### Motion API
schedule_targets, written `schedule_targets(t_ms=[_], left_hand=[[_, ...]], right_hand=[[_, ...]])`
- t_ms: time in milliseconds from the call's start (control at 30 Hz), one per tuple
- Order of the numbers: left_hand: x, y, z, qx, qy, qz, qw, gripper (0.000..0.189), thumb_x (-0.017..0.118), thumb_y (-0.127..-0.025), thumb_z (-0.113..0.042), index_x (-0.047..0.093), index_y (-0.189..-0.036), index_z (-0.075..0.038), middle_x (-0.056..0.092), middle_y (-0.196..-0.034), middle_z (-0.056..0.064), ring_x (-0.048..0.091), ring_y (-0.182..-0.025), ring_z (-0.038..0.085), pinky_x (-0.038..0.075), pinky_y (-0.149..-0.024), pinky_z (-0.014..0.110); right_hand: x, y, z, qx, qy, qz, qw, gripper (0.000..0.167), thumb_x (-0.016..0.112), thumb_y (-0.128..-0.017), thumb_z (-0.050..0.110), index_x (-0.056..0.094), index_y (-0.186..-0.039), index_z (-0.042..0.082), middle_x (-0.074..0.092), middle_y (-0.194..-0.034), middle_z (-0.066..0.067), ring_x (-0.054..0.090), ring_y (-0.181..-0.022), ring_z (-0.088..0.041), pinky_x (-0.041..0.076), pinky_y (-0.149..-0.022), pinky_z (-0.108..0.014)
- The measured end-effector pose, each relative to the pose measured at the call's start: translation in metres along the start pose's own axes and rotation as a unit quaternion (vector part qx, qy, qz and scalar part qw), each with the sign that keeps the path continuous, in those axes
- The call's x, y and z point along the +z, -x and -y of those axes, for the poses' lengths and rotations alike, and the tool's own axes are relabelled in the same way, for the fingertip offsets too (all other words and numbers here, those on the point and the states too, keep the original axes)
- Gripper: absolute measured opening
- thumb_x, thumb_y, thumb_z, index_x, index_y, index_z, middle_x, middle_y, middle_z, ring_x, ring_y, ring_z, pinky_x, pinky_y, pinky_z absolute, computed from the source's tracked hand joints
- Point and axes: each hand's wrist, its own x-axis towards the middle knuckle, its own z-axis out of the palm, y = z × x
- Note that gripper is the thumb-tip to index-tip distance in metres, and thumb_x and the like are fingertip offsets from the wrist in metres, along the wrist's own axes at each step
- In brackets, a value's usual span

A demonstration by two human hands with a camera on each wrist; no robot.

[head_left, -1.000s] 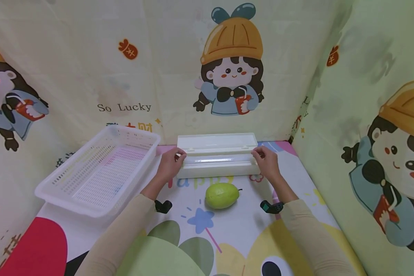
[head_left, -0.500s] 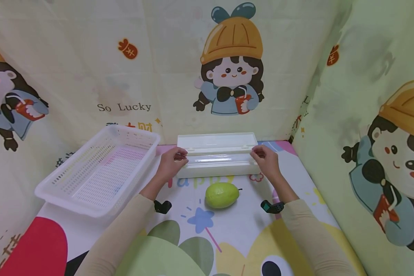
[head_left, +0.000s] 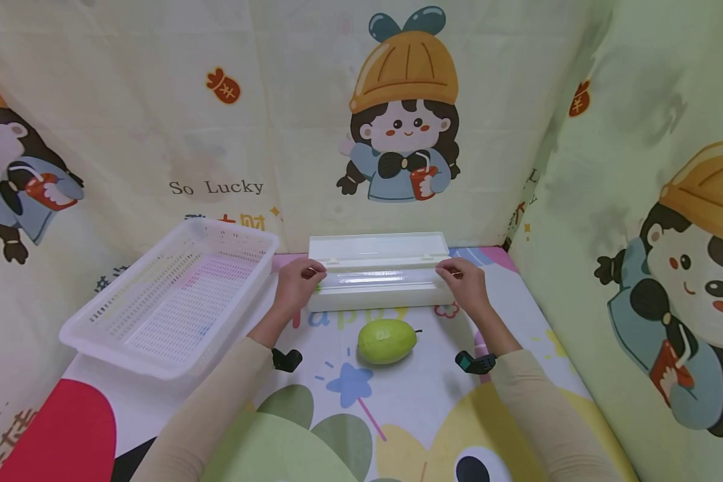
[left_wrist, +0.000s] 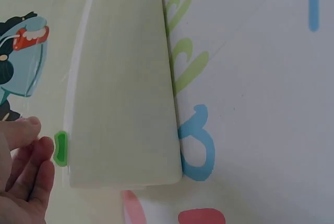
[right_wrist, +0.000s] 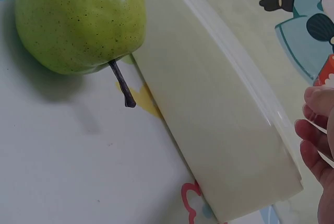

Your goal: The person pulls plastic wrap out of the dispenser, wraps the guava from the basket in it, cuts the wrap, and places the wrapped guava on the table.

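Observation:
A white cling film dispenser box (head_left: 382, 298) stands at the back of the table with its lid (head_left: 379, 246) raised. Clear shiny cling film (head_left: 385, 278) shows along its opening. At the box's left end my left hand (head_left: 299, 284) pinches the film's edge between thumb and forefinger. My right hand (head_left: 465, 280) pinches it likewise at the right end. Beside the left fingertips, a small green slider (left_wrist: 61, 148) sits on the box's edge. In front of the box lies a green pear (head_left: 387, 341) with a dark stem, apart from both hands.
A white perforated plastic basket (head_left: 138, 358) stands left of the box, near the left forearm. The tablecloth (head_left: 422, 395) is printed with cartoon shapes. Printed curtains (head_left: 301, 134) hang close behind the box and along the right side.
Both hands stay at the box's ends, with only slight shifts of the fingers. A bit of green now shows by the left fingertips. The pear, box and basket stay put.

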Motion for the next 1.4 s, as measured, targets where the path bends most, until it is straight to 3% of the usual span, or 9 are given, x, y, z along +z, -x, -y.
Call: schedule_targets(t_ms=[200,467,733,1133,1400], left_hand=[[-0.004,0.001,0.002,-0.008,0.022,0.001,0.9997,0.013,0.071,-0.089,-0.018,0.072,-0.100,-0.012,0.072,-0.099,0.006,0.066,-0.088,0.020,0.057,-0.084,0.035],[-0.007,0.003,0.004,-0.005,0.016,0.004,0.9999,0.016,0.069,-0.090,-0.020,0.073,-0.103,-0.013,0.073,-0.101,0.005,0.066,-0.087,0.018,0.057,-0.083,0.032],[-0.012,0.005,0.001,-0.016,0.014,0.003,0.9998,0.020,0.069,-0.090,-0.022,0.072,-0.108,-0.013,0.072,-0.106,0.004,0.068,-0.092,0.018,0.056,-0.089,0.033],[-0.019,0.006,-0.002,0.006,0.032,-0.007,0.9995,0.020,0.069,-0.089,-0.018,0.072,-0.108,-0.011,0.072,-0.106,0.007,0.069,-0.094,0.021,0.056,-0.091,0.034],[-0.023,0.007,-0.003,0.011,0.042,-0.013,0.9990,0.025,0.069,-0.089,-0.025,0.072,-0.110,-0.012,0.071,-0.111,0.003,0.069,-0.100,0.019,0.055,-0.092,0.033]], right_hand=[[-0.002,0.000,-0.001,0.008,0.002,0.002,1.0000,0.018,0.066,-0.092,0.020,0.072,-0.104,0.008,0.071,-0.102,-0.012,0.067,-0.094,-0.025,0.057,-0.081,-0.023],[-0.003,0.000,-0.001,0.002,-0.005,-0.003,1.0000,0.017,0.067,-0.091,0.017,0.073,-0.102,0.005,0.072,-0.101,-0.014,0.068,-0.093,-0.027,0.043,-0.070,-0.001],[-0.006,-0.001,0.002,0.002,0.014,-0.009,0.9999,0.019,0.067,-0.091,0.018,0.073,-0.102,0.005,0.072,-0.102,-0.014,0.067,-0.092,-0.026,0.044,-0.072,-0.004],[-0.014,-0.001,0.002,0.013,0.011,-0.009,0.9998,0.023,0.065,-0.092,0.023,0.073,-0.104,0.005,0.072,-0.102,-0.014,0.066,-0.092,-0.025,0.042,-0.069,-0.001],[-0.019,0.001,0.005,0.012,-0.003,-0.025,0.9996,0.025,0.065,-0.092,0.026,0.073,-0.105,0.006,0.072,-0.102,-0.015,0.063,-0.088,-0.020,0.043,-0.069,-0.003]])
